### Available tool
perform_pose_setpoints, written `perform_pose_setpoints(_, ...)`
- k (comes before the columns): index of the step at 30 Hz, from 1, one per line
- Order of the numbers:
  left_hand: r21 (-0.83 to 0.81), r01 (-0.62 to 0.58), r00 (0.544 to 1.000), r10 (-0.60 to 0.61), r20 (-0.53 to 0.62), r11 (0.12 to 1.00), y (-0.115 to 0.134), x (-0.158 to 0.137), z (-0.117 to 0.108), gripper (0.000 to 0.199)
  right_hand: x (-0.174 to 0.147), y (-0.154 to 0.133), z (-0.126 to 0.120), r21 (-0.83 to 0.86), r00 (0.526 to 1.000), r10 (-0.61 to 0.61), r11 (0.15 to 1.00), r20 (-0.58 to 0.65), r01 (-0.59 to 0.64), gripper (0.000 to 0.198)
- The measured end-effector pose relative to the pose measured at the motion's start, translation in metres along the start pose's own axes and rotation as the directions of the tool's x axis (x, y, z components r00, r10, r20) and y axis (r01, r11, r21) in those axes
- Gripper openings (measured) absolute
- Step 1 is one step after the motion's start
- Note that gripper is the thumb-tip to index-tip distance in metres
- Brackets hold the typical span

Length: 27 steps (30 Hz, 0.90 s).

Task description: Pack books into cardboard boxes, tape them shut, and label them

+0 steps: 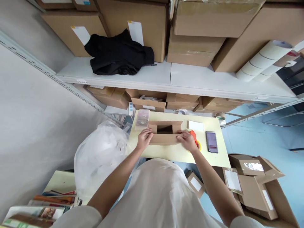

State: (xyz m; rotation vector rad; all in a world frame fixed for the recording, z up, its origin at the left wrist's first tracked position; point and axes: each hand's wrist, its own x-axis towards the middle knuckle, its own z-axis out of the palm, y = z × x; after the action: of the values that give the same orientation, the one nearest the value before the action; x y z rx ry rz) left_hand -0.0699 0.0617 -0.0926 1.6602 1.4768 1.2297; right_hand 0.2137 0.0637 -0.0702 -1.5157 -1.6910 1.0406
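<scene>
A small brown cardboard box (163, 139) sits on the pale yellow table (171, 153) in front of me, its top flaps partly raised around a dark opening. My left hand (144, 139) grips the box's left end, thumb on the near side and fingers over the top edge. At the opposite end, my right hand (187, 140) holds the box in the same way. Just beyond my right hand lies an orange-red tape dispenser (193, 136) with a yellow-rimmed roll, partly covered by that hand. A clear plastic case (142, 118) rests beyond my left hand.
White labels (196, 126) and a blurred purple phone-like item (212, 141) lie on the table's right. Shelves (152, 79) with cartons and a black garment (121, 53) rise behind. A large white plastic bag (99, 155) stands left; a carton of boxes (254, 186) stands right.
</scene>
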Motion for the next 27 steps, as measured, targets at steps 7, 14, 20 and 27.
perform_pose_setpoints(7,-0.148,0.320,0.922,-0.344,-0.178,0.936,-0.006,0.000,0.014,0.072,0.017,-0.004,0.003,-0.267,0.968,-0.095,0.963,-0.231,0.031,0.089)
perform_pose_setpoints(14,-0.190,0.409,0.902,-0.427,-0.064,0.893,-0.018,0.005,0.017,0.088,0.038,-0.019,-0.017,-0.417,0.980,-0.142,0.889,0.143,0.189,0.092)
perform_pose_setpoints(20,-0.126,0.337,0.941,-0.339,0.002,0.933,-0.014,0.001,0.020,0.079,0.018,-0.011,-0.014,-0.441,0.947,-0.272,0.838,0.174,0.322,0.058)
perform_pose_setpoints(27,0.539,-0.105,0.987,0.020,0.161,0.836,0.018,0.002,0.009,0.053,0.001,-0.010,0.000,-0.632,0.952,-0.218,0.712,0.216,0.306,0.037)
